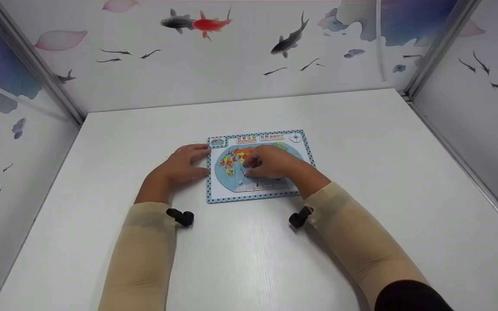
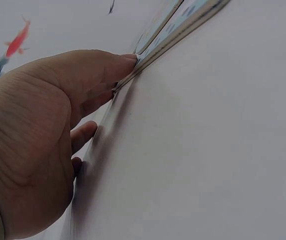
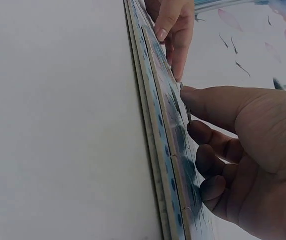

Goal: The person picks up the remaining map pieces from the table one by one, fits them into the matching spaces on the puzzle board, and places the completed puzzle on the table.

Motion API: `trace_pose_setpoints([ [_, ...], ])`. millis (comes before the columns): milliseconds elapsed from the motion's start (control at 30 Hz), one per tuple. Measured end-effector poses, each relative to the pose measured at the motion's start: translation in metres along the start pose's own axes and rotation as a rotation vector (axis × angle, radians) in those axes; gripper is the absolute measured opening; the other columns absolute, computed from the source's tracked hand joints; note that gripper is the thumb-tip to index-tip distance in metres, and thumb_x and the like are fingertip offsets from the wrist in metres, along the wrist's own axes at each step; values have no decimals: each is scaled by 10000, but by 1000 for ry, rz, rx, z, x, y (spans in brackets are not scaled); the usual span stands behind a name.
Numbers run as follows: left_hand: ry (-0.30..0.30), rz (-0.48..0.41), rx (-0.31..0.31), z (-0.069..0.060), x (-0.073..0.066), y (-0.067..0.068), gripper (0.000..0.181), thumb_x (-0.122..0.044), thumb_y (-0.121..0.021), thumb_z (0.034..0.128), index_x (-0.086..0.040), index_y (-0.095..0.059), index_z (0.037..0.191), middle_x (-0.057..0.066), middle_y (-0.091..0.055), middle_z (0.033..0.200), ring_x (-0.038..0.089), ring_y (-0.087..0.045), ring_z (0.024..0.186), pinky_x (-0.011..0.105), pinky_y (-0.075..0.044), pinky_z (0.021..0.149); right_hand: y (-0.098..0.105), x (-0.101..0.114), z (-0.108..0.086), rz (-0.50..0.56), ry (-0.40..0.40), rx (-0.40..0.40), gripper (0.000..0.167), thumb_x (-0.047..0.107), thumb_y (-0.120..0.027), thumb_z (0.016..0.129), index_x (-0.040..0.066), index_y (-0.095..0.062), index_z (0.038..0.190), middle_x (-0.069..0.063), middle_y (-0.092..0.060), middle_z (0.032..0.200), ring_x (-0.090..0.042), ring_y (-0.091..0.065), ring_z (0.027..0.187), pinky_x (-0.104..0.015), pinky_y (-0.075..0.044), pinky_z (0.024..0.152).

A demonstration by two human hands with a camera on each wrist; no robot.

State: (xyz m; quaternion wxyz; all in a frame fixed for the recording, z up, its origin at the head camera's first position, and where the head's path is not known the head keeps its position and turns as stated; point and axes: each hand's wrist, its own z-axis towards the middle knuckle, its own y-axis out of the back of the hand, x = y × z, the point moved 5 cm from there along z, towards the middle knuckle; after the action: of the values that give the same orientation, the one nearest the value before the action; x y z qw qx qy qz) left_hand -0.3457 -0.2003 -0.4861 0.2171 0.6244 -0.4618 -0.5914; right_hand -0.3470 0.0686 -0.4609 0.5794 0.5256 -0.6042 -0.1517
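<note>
A world map puzzle board with a dotted blue border lies flat on the white table. My right hand is over the middle of the map. Between its thumb and index finger it pinches a thin puzzle piece, seen edge-on in the right wrist view; its other fingers are curled beside the board's surface. At the board's left border, my left hand has its thumb and fingertips touching the edge, with the fingers fairly straight. The left wrist view shows that thumb against the board's corner area. My right hand hides part of the map.
The white table spreads around the board. Panels printed with fish and petals stand at the back and both sides, joined by metal posts. A small black device sits at each wrist.
</note>
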Motion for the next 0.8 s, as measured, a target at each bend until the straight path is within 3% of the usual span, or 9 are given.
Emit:
trace_pose_setpoints([
  [267,-8,0,3,0,-1,0,741,-444,-709,955,-371,-435,1640,-125,-273,1775,279,-110,1701,638,-162,1353,-2,3,1,-22,31,2,262,289,-830,945,251,-812,1204,66,-725,1135,-179,-671,1073,-381,-566,1028],
  [800,-1,-11,-6,1,1,0,738,-458,-719,955,-388,-438,1634,-154,-274,1767,272,-102,1702,633,-149,1356,-3,8,-2,-32,-5,-1,265,311,-844,931,275,-818,1192,82,-693,1144,-158,-664,1063,-354,-565,985],
])
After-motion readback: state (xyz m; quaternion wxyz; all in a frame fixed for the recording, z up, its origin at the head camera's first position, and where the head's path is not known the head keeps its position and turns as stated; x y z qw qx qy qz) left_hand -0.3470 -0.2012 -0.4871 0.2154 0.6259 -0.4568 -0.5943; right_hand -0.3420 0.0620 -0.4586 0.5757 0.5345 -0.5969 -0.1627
